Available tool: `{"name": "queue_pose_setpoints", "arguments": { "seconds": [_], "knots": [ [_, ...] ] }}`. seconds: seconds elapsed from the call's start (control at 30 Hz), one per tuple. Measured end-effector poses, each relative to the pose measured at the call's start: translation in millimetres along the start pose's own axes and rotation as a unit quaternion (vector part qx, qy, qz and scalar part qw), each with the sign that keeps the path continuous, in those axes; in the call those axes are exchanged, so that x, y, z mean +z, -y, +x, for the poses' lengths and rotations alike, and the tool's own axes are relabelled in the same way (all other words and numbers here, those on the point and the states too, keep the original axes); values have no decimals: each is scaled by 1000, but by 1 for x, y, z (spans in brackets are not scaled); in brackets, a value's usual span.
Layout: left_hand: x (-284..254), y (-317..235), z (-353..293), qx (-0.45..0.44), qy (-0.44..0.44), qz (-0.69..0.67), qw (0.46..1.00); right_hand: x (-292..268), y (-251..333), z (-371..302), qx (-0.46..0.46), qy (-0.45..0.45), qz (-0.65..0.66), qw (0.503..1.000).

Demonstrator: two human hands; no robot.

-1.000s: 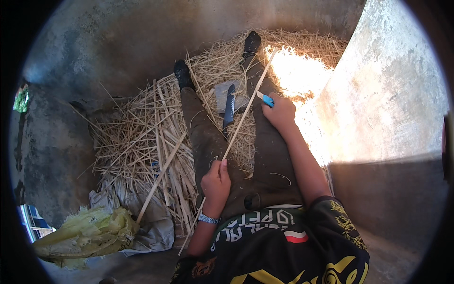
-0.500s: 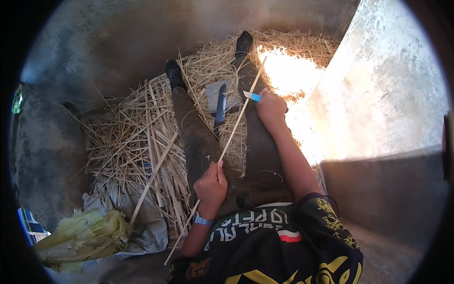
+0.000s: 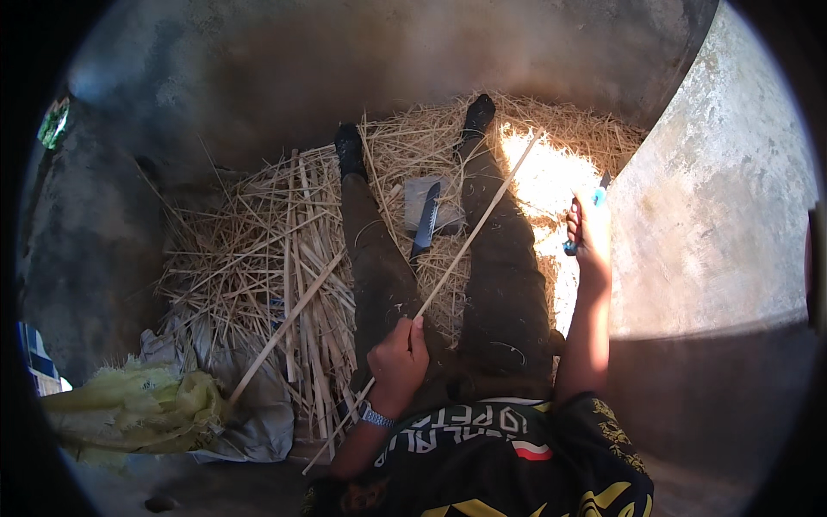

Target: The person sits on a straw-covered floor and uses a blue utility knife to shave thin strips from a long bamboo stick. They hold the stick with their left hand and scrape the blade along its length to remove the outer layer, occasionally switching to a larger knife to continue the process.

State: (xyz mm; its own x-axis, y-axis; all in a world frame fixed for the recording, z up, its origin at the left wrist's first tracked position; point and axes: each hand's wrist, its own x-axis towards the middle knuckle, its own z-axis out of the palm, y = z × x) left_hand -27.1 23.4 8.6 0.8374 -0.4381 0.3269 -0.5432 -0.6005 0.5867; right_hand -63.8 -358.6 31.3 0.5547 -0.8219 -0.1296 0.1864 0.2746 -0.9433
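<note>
A long thin strip of what looks like bamboo or cane (image 3: 480, 226) runs slantwise over my legs, its far end above the sunlit straw and its near end beside my left forearm. My left hand (image 3: 399, 355) is closed round its lower part, close to my lap. Out to the right, away from the strip, my right hand (image 3: 590, 227) grips a small knife (image 3: 599, 196) with a blue handle. Its short dark blade points up and away. Between my shins lies a larger dark knife (image 3: 426, 217), partly on a flat greyish block (image 3: 449, 215).
Pale shavings and strips (image 3: 250, 237) cover the floor around my outstretched legs (image 3: 495, 284). Longer strips (image 3: 297, 345) are heaped on the left, near a yellowish frayed sack (image 3: 138, 405). Concrete walls (image 3: 689, 198) rise at the back and both sides.
My right hand has swung right, lifting the small knife off the strip, and its blade has turned upward. My left hand keeps its grip. The whole view has shifted a little.
</note>
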Motion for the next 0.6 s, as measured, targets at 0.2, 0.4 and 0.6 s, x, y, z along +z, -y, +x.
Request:
{"name": "queue_pose_setpoints", "arguments": {
  "seconds": [0.2, 0.4, 0.6],
  "knots": [
    [-5, -3, 2, 11, 50, -49, 997, 51, 19, -45, 40, 117, -81, 989],
    [-15, -15, 19, -59, 148, -146, 976, 69, 7, -52, 25, 245, -70, 967],
    [-5, -33, 68, -52, 197, -310, 929, 90, 0, -70, 48, 357, -120, 925]
  ]
}}
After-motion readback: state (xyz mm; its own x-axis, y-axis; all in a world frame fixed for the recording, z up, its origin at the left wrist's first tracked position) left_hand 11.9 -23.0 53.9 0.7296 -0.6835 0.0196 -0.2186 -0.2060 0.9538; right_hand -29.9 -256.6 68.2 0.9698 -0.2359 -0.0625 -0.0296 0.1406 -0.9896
